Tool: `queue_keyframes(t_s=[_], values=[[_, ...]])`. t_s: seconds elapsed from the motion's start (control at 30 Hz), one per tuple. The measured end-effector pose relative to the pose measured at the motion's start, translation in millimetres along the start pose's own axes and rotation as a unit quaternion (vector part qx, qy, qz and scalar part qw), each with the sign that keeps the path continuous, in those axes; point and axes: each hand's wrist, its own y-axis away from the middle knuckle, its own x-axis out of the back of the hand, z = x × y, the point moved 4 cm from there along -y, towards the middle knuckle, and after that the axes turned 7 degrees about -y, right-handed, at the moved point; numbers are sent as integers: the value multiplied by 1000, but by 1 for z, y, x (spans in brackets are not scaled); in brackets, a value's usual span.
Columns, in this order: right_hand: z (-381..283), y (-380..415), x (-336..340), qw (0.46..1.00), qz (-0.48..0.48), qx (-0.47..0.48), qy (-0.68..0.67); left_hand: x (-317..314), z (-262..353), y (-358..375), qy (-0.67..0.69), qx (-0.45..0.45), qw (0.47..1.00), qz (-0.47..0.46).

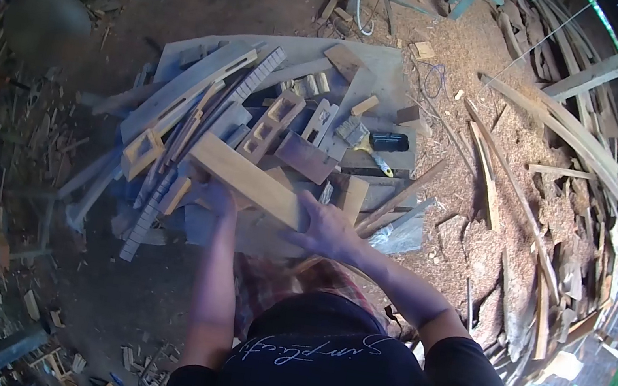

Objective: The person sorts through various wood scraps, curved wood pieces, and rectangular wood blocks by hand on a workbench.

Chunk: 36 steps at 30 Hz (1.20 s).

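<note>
Wooden block (247, 180): pale, smooth-faced and long, held over the near half of the board (380, 64).
Block's long axis: slanting, from a far-left end to a near-right end; the near-right end points toward the board's near edge.
Left hand (214, 196): against the near side of the block, toward its far-left end; its fingers are partly hidden, so I cannot tell how firmly they close.
Right hand (326, 229): fingers gripping the block's near-right end, thumb side along the top.
Slotted wooden piece (260, 136): just beyond the block, its long axis running away toward the far edge.
Reddish-brown block (305, 157): beyond the block's right part, lying flat.
Brush (364, 147): toward the board's right edge, handle tip pointing near and right.
Black tray (389, 141): beside the brush.
</note>
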Motion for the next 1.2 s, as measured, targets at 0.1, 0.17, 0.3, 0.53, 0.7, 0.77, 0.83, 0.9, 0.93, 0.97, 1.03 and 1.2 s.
queue_keyframes(t_s=[0.1, 0.17, 0.3, 0.53, 0.7, 0.77, 0.83, 0.9, 0.93, 0.97, 1.03, 1.2], values=[[21, 20, 10, 991, -37, -121, 38, 22, 10, -17, 78, 200, 968, 128], [56, 41, 11, 994, -4, -107, 29, 22, 44, -11, 69, 163, 978, 109], [104, 86, 22, 985, 55, -162, 4, 1, 148, 20, 101, 50, 992, -57], [120, 114, 27, 960, 93, -261, -38, -12, 359, 74, 217, -290, 839, -406], [123, 84, -6, 969, 77, -225, -62, 15, 411, 77, 280, -55, 775, -564], [111, 71, -13, 968, 56, -235, -68, 16, 409, 72, 267, -45, 788, -552], [108, 60, -24, 972, 41, -226, -55, 14, 401, 69, 244, -6, 819, -519], [107, 53, -31, 970, 28, -235, -46, 14, 399, 52, 209, -7, 797, -567], [106, 51, -34, 971, 12, -238, -33, 13, 398, 46, 174, -14, 775, -607], [103, 50, -35, 969, 10, -243, -31, 14, 384, 41, 282, -93, 737, -607], [96, 47, -34, 968, 20, -249, -31, 3, 354, 28, 281, -119, 773, -556], [100, 47, -32, 960, 67, -263, -69, -4, 278, -5, 116, -105, 928, -338]])
